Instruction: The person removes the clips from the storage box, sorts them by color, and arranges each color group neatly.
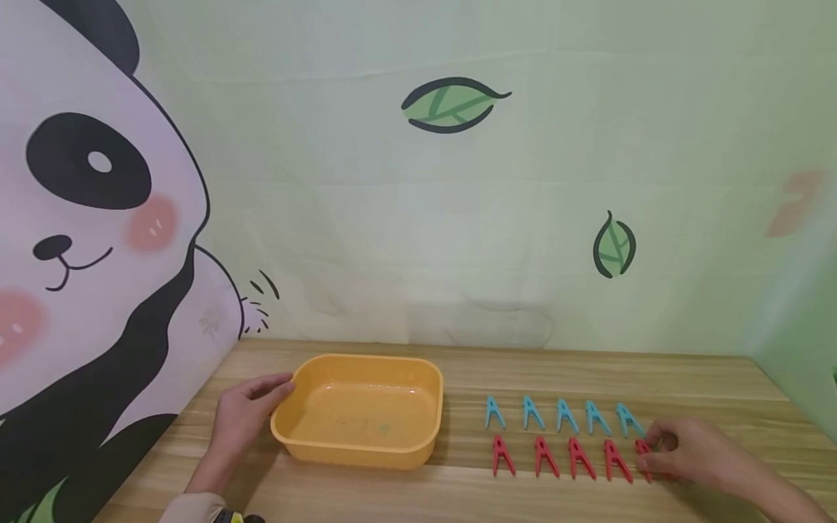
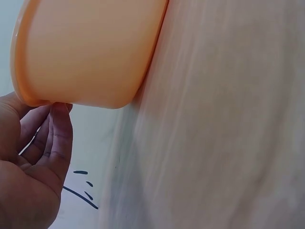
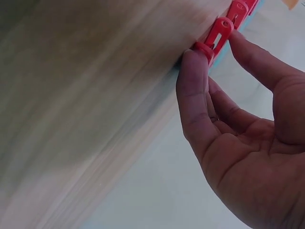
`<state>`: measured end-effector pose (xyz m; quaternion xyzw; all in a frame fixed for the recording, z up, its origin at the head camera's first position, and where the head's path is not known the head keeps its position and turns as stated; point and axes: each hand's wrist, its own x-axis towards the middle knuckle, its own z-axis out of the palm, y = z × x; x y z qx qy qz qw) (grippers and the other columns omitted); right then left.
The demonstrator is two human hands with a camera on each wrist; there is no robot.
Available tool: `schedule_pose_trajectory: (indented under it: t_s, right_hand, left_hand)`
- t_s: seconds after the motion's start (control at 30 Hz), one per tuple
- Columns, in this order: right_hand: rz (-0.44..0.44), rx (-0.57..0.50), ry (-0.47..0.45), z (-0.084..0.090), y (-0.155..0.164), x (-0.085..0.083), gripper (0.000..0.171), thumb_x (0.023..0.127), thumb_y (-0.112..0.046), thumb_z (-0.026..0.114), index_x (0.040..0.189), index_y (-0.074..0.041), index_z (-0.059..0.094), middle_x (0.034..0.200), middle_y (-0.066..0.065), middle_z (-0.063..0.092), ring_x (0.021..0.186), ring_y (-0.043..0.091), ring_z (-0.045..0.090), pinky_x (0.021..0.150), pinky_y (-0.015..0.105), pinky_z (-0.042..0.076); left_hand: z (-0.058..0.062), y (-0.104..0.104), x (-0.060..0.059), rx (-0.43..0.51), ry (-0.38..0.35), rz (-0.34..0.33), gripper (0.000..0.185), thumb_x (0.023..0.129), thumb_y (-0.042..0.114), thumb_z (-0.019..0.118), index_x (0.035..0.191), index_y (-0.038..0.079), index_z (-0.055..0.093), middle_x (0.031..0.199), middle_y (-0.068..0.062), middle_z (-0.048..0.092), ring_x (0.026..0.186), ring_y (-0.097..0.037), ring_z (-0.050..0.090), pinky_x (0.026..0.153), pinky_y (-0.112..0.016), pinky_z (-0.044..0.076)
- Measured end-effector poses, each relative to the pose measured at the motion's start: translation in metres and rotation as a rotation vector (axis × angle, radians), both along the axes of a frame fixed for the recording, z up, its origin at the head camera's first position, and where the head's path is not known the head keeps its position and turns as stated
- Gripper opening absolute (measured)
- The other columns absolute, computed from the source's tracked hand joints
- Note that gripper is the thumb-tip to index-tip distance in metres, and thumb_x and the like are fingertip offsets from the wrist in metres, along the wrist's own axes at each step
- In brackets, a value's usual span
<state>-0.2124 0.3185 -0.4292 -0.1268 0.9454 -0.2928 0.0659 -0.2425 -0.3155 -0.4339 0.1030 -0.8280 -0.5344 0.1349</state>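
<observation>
The left hand (image 1: pixel 243 415) rests on the bench (image 1: pixel 458 494) at the left end of the orange tub (image 1: pixel 363 410); its fingers lie nearly straight, with the fingertips (image 2: pixel 61 110) touching the tub's rim, so this grip is released and encloses nothing. The tub stands upright on the bench, left of centre. To its right, well apart from it, two rows of clothes pegs lie flat: a far row of five blue pegs (image 1: pixel 561 415) and a near row of red pegs (image 1: pixel 556 457), each row running left to right with the pegs evenly spaced. The right hand (image 1: pixel 686 452) is at the right end of the near row. Its thumb (image 3: pixel 193 90) and forefinger (image 3: pixel 257 59) are curled onto the rightmost red peg (image 3: pixel 217 37), the thumb tip pressing one end and the forefinger lying along the other side, so this grip is grasping that peg. The peg is on the bench in its row, just beside the next red peg and directly in front of the last blue peg. A panda backdrop (image 1: pixel 91 218) with printed leaves hangs behind the bench
</observation>
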Motion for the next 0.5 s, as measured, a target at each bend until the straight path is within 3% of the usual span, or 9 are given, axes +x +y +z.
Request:
schedule_pose_trajectory:
  t_s: [0.27,0.37,0.5]
  right_hand:
    - [-0.102,0.103,0.135,0.015,-0.008,-0.002,0.022,0.099,-0.022,0.077,0.097,-0.001,0.072,0.087,-0.001,0.068,0.079,0.018,0.06,0.064,0.034,0.053]
    - [-0.086,0.128,0.208,0.022,-0.014,-0.004,0.023,0.1,-0.025,0.076,0.096,-0.003,0.072,0.087,-0.002,0.07,0.08,0.019,0.065,0.068,0.038,0.057]
    - [-0.072,0.134,0.229,0.031,-0.024,-0.006,0.03,0.102,-0.029,0.074,0.101,0.001,0.073,0.091,0.002,0.073,0.084,0.023,0.068,0.074,0.044,0.06]
  left_hand:
    - [0.004,-0.001,0.0,-0.049,0.018,0.018,0.046,0.099,0.039,0.078,0.128,0.004,0.077,0.121,-0.009,0.077,0.092,-0.008,0.067,0.076,-0.018,0.056]
    - [0.011,0.001,0.003,-0.158,0.107,0.049,0.039,0.099,0.036,0.079,0.123,0.004,0.079,0.111,-0.009,0.079,0.086,-0.012,0.07,0.069,-0.017,0.054]
    - [0.027,0.013,0.009,-0.357,0.296,0.078,0.029,0.098,0.029,0.079,0.116,0.006,0.081,0.103,-0.011,0.08,0.085,-0.021,0.076,0.067,-0.019,0.056]
